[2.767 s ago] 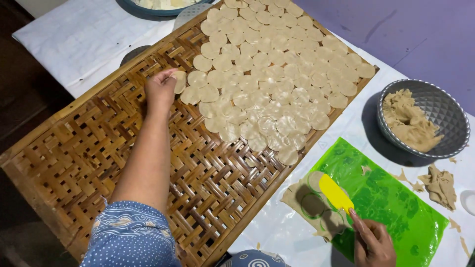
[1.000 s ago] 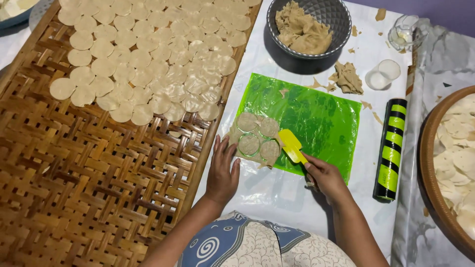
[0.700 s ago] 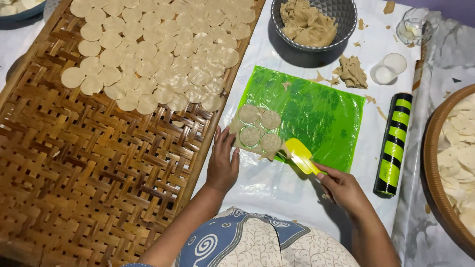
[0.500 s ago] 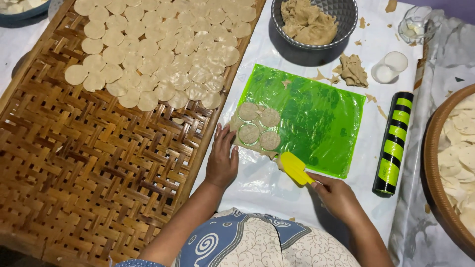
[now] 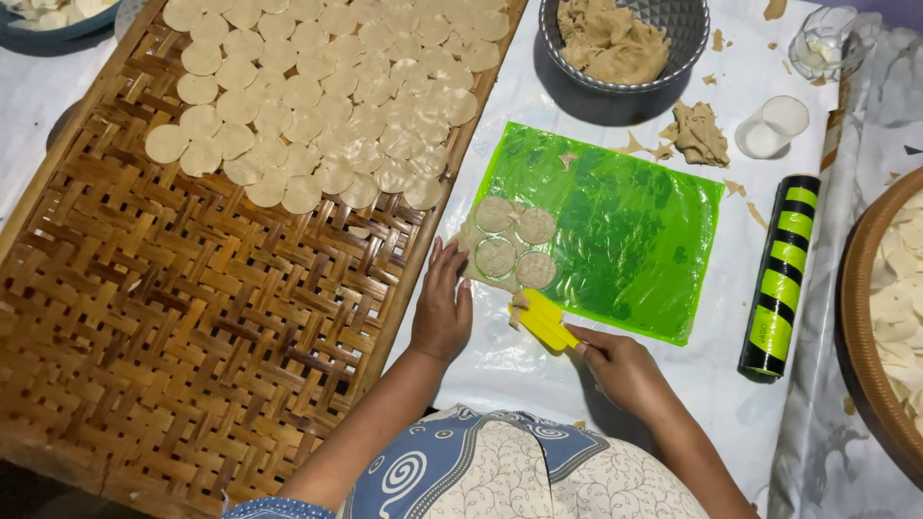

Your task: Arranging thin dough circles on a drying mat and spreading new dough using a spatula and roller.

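Right hand (image 5: pixel 625 370) has drawn yellow scraper (image 5: pixel 545 320) toward left hand (image 5: pixel 442 308).

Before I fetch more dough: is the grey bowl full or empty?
Partly full. The grey bowl holds a mound of tan dough, with bare inner wall showing on its right side.

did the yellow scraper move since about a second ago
Yes. The yellow scraper in the right hand slid off the green sheet toward its near left corner, and now lies just below the four cut dough circles.
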